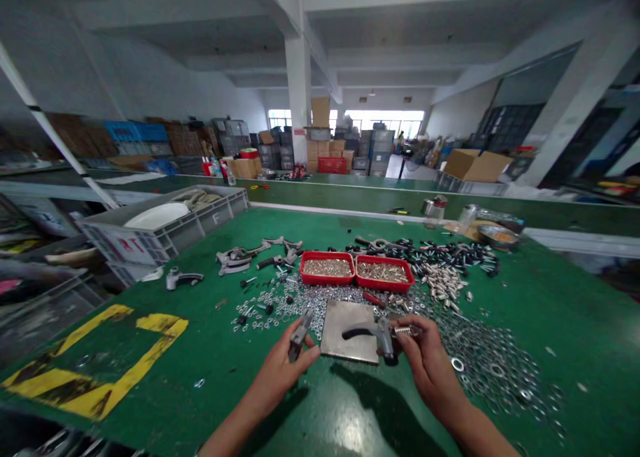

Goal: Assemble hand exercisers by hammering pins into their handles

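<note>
My left hand (283, 367) is closed around a small grey metal part (300, 334) just left of a flat metal plate (345, 347) on the green table. My right hand (425, 354) grips a grey tool with a curved dark handle (373, 332) over the plate's right edge, fingers pinched near a small threaded piece (404, 330). Loose washers and nuts (300, 304) lie scattered beyond the plate.
Two red trays (327, 268) (384, 274) of small hardware stand behind the plate. Dark bolts and sleeves (445, 260) pile at the right, washers (493, 364) spread right. Grey metal levers (237, 257) and a grey crate (165, 227) sit left. Yellow tape (100, 370) marks the table.
</note>
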A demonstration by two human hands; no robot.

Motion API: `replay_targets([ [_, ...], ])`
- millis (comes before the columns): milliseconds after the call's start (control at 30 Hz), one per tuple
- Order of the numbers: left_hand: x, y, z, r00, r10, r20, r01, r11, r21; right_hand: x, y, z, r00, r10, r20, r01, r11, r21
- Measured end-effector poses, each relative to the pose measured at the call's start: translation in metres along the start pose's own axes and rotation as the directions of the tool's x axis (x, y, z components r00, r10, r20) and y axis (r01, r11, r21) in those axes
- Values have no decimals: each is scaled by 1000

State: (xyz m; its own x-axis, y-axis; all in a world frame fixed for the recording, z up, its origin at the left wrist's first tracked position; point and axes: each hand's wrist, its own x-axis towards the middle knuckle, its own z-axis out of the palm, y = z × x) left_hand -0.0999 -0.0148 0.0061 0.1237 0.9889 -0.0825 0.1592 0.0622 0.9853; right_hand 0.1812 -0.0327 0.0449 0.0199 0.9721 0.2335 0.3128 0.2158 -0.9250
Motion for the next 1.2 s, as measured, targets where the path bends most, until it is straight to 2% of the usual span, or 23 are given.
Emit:
replay_targets([
  [67,10,0,2,997,-59,49,70,956,-285,9,8,3,985,131,-112,-102,966,237],
  [133,15,0,10,991,-102,87,132,855,-501,14,17,10,957,273,-102,-207,882,424],
  [200,19,2,23,987,-115,108,157,789,-594,15,25,18,916,397,52,-358,753,553],
  [233,20,3,29,984,-114,136,173,785,-595,15,27,21,886,434,161,-441,683,582],
  [267,22,4,36,980,-108,168,186,799,-572,14,27,24,856,445,265,-510,637,578],
  [300,24,6,42,976,-94,194,185,828,-529,13,26,26,838,431,336,-546,644,536],
  [333,27,7,48,975,-77,211,170,866,-470,13,23,27,844,401,355,-531,714,457],
  [367,29,8,54,974,-59,217,144,907,-397,13,20,27,880,351,320,-453,822,344],
  [400,31,9,59,977,-44,209,110,941,-319,14,15,27,925,279,259,-333,922,195],
  [433,32,10,64,981,-29,190,76,967,-244,16,11,26,960,196,198,-204,979,25],
  [467,33,10,68,986,-16,166,46,983,-179,19,8,25,980,119,159,-97,985,-140],
  [533,33,9,75,992,-4,129,16,996,-90,23,6,24,987,32,159,30,927,-374],
  [633,31,8,81,992,-28,127,36,998,-59,26,11,29,978,-7,208,120,836,-535],
  [767,29,11,89,987,-76,141,84,995,-56,28,25,35,972,-62,227,195,754,-627],
  [867,30,14,95,989,-80,123,81,997,-7,31,28,34,968,-110,227,233,737,-635],
  [1033,35,19,102,998,-17,55,9,990,139,37,22,27,979,-101,175,180,829,-529],
  [1200,32,16,97,991,101,84,-126,914,386,35,14,23,971,52,234,53,905,-422],
])
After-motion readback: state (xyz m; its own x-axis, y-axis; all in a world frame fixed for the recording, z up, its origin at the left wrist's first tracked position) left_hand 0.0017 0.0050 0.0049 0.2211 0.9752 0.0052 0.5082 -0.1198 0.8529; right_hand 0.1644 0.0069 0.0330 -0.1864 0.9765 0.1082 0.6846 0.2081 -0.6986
